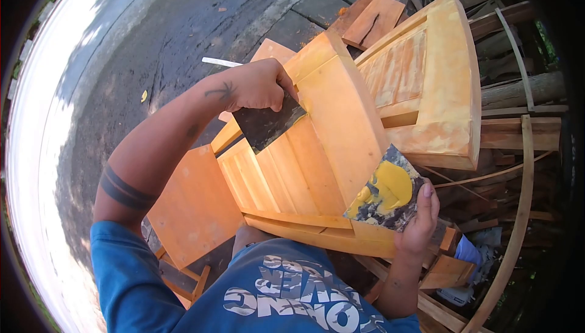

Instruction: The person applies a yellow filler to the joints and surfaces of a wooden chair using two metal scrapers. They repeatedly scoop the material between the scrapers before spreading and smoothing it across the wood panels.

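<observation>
My left hand (262, 86) is closed on a dark, flat, thin spreader (265, 127), which lies against the slatted part of a light wooden panel (341, 98). The spreader's edge meets the corner between the slats and the panel's wide frame board, where some yellow paste shows. On the right, my right hand (419, 217) grips the edge of a stained thin plate (372, 212) that bears a thick smear of yellow paste (393, 185). This plate is above the panel's lower right corner.
A second pale wooden panel (451, 89) stands behind, at the upper right. An orange-brown board (195, 205) is at the lower left. Loose planks (375, 21) lie at the top, and stacked timber (518, 132) with a curved strip (518, 229) fills the right side.
</observation>
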`<action>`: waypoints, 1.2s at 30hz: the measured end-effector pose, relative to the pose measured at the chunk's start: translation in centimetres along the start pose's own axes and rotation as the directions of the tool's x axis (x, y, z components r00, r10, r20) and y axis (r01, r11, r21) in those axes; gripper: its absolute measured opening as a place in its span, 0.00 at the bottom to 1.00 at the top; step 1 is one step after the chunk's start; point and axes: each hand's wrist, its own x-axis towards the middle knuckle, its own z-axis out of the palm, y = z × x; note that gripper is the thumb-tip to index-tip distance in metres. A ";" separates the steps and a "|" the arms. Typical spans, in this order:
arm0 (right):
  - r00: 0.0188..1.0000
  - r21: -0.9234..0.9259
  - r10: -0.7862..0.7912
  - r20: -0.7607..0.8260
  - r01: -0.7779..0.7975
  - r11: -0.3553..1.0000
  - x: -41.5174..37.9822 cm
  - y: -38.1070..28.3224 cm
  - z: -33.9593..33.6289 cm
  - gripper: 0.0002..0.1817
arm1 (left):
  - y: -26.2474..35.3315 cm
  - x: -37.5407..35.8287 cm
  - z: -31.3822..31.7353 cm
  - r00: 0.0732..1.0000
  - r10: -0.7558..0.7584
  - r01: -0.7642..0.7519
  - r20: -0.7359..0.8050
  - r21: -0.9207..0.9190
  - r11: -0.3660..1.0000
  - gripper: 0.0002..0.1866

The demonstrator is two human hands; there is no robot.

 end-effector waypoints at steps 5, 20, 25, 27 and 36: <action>0.999 0.018 -0.012 0.042 0.012 1.000 0.1 0.2 -0.4 0.17 | -0.1 0.5 0.1 1.000 -0.027 0.028 0.005 -0.046 0.999 0.22; 0.995 0.163 0.089 0.034 -0.094 0.982 -3.1 0.8 2.2 0.19 | -11.2 -9.9 9.5 0.974 0.048 -0.226 -0.222 -0.928 0.297 0.21; 0.976 0.316 0.198 0.094 -0.218 0.923 -3.6 3.4 5.2 0.21 | -7.5 -14.3 14.6 0.597 0.453 -0.752 -0.663 -0.265 0.603 0.25; 0.968 0.386 0.236 0.089 -0.252 0.887 -3.6 3.7 6.5 0.21 | -6.8 -15.1 15.4 0.435 0.601 -0.779 -0.671 0.054 0.624 0.32; 0.993 0.335 0.100 0.057 -0.113 0.935 -5.1 3.6 4.7 0.21 | -10.8 -12.5 16.2 0.594 0.628 -0.534 -0.503 0.337 0.775 0.36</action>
